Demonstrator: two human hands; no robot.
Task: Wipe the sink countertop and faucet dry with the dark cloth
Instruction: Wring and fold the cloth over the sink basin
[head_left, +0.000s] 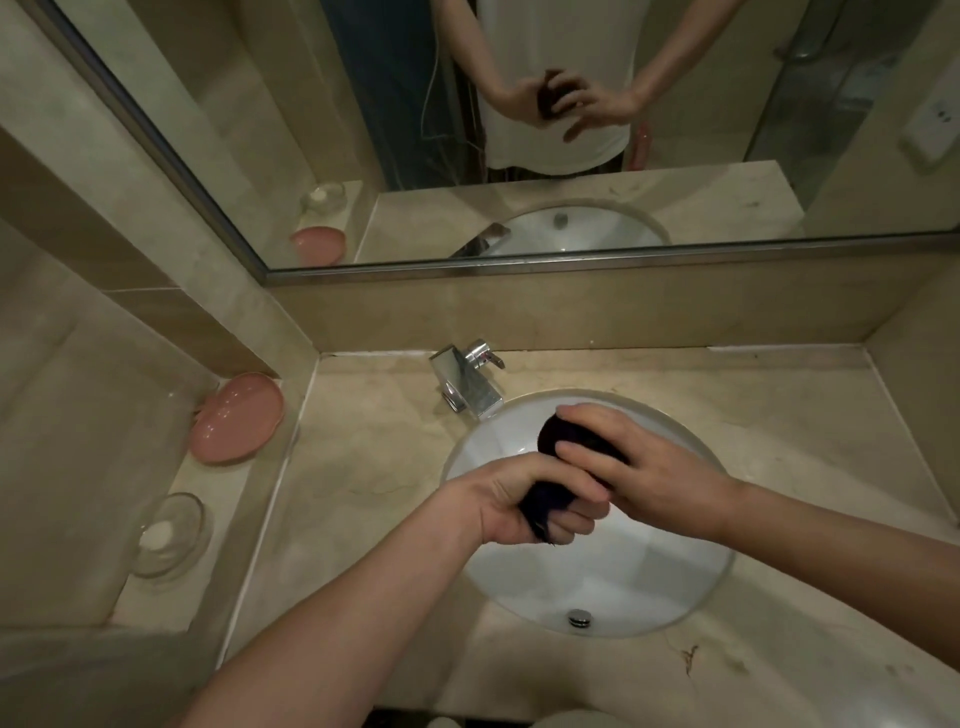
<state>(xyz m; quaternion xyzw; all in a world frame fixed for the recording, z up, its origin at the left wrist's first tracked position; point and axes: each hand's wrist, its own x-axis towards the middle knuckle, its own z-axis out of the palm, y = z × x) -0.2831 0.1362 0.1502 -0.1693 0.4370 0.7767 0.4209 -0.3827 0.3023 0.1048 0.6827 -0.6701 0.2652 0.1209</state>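
Note:
A dark cloth, bunched into a roll, is held over the white sink basin. My left hand grips its near end in a fist. My right hand curls its fingers round the far end. The chrome faucet stands at the back left of the basin, just beyond the cloth. The beige marble countertop surrounds the basin.
A pink soap dish and a clear glass dish with a white soap piece sit on the raised ledge at left. A wall mirror runs along the back. The drain plug is near the basin's front.

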